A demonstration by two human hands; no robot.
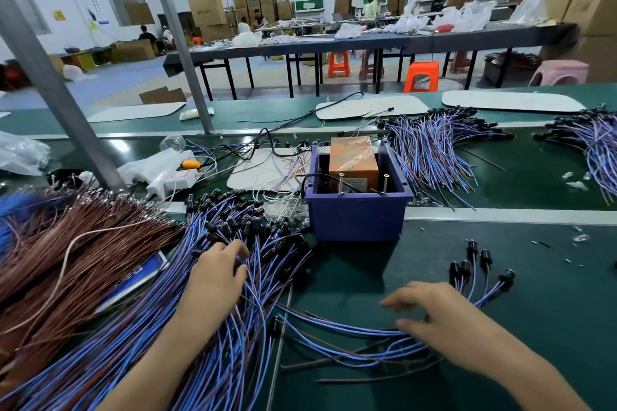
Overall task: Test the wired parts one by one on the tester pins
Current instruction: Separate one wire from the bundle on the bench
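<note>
A blue plastic box (356, 220) at the centre holds an orange tester (353, 165); two metal pins (341, 184) stand upright at its front edge. A big pile of blue-wired parts with black heads (240, 237) lies left of the box. My left hand (217, 277) rests on this pile, its fingers curled into the wires. A small bunch of wired parts (474, 273) lies on the right, wires trailing toward me. My right hand (434, 317) lies over those wires with fingers spread and relaxed; whether it pinches one I cannot tell.
A heap of brown wires (66, 250) fills the left. More blue-wired parts (434, 146) lie behind the box on the green belt (534, 183). A white power strip (173, 178) and cables sit at back left. A metal post (50, 83) rises at left.
</note>
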